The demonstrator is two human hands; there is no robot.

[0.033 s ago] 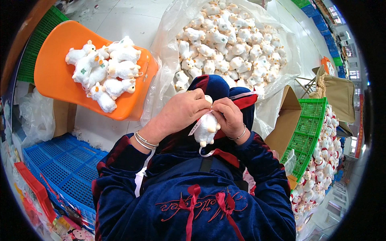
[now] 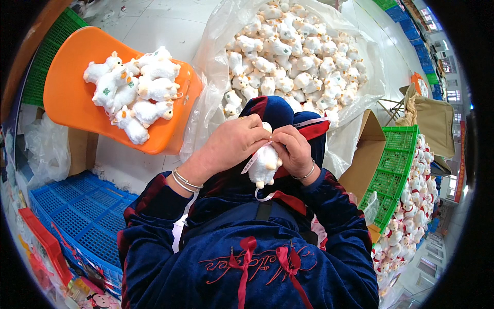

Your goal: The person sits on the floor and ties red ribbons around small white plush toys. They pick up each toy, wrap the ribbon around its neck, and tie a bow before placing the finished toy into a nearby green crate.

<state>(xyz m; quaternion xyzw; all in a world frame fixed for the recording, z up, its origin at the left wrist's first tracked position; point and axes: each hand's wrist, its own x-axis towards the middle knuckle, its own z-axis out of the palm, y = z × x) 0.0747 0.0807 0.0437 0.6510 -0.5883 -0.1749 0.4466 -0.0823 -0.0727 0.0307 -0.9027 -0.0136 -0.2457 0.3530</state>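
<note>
A small white plush animal [image 2: 265,164] with pale feet is upside up between my hands, over my lap. My left hand [image 2: 231,140] is closed in a pinch at the toy's neck, on a narrow pale ribbon [image 2: 250,164] whose printed end hangs beside the body. From the other side, my right hand [image 2: 293,150] pinches at the same spot, thumb and forefinger nearly meeting the left fingertips. My fingers partly cover the toy's head and the ribbon at the neck. Another white ribbon [image 2: 263,198] curls below the toy's feet.
Ahead lies a big clear plastic bag [image 2: 213,64] full of white plush toys. Several more sit on an orange stool [image 2: 67,77] at left. A blue crate [image 2: 85,206] is at lower left; a cardboard box [image 2: 364,154], green crate [image 2: 388,170] and red-trimmed toys [image 2: 406,216] are right.
</note>
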